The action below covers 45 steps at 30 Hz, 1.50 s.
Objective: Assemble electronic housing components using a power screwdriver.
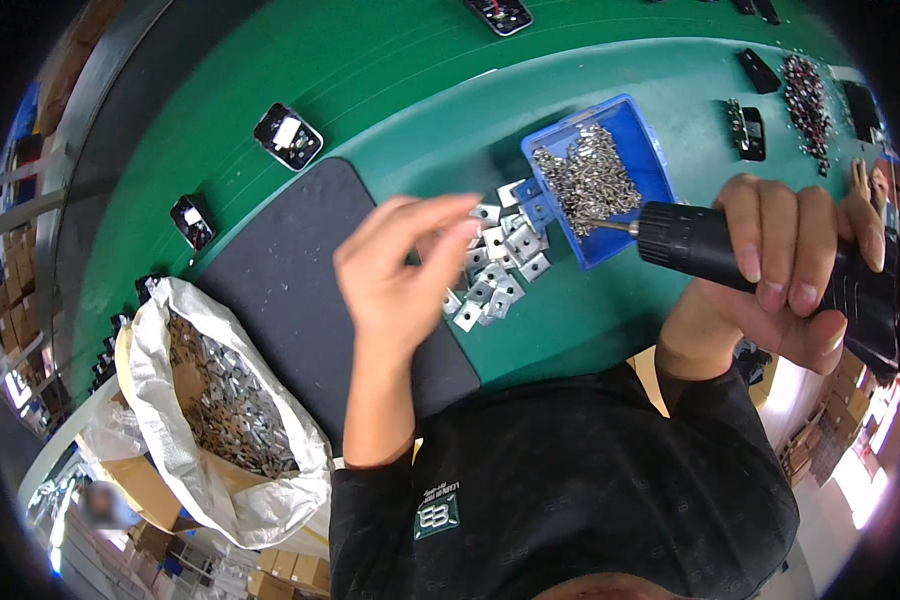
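Observation:
My right hand is wrapped round a black electric screwdriver. Its bit points left, over the near edge of a blue plastic bin holding a heap of small silver screws. My left hand is smeared by motion, its thumb and forefinger curved toward each other beside a pile of square metal plates with holes. Whether anything sits between those fingertips is unclear. A bluish plate lies against the bin's left side.
A dark mat lies under my left arm on the green table. At left stands a white woven sack of small metal parts. Beyond lie black-cased devices. At far right are loose small parts and another person's hand.

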Available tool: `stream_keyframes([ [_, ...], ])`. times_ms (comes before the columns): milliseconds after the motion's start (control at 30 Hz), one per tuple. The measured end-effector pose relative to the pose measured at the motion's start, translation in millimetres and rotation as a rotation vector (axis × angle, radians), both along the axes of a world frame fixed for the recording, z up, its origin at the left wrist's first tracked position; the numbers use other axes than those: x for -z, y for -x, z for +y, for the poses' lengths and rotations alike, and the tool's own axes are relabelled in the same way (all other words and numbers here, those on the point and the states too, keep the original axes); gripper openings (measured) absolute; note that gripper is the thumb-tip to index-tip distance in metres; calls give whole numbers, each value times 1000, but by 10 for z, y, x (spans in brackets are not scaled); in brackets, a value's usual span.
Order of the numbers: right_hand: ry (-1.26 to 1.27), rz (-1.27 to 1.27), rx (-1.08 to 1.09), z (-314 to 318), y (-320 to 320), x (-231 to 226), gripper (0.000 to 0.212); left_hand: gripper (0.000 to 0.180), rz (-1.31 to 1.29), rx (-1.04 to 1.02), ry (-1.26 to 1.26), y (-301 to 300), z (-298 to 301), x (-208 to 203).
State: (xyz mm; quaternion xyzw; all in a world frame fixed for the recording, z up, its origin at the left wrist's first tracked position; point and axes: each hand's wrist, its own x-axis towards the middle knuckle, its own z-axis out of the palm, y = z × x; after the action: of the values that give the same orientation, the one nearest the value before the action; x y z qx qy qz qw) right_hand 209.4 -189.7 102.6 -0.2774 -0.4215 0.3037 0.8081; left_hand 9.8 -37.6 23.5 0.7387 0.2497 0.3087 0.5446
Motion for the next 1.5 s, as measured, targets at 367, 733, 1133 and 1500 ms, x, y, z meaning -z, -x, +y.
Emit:
stream_keyframes([
  [367, 51, -153, -102, -17, -243, 167, 47, 42, 555, 44, -467, 450, -20, 33],
  [733, 67, 23, 73, -41, -33, 153, 45, 29, 595, 24, -273, 343, 33, -39],
  [1133, 101, 3, 88, -85, -94, 230, 54, 14, 631, -33, -506, 306, 276, -101],
  [1500, 235, 118, 189, -65, 14, 206, 48, 16, 533, -223, -121, -205, 569, -103],
])
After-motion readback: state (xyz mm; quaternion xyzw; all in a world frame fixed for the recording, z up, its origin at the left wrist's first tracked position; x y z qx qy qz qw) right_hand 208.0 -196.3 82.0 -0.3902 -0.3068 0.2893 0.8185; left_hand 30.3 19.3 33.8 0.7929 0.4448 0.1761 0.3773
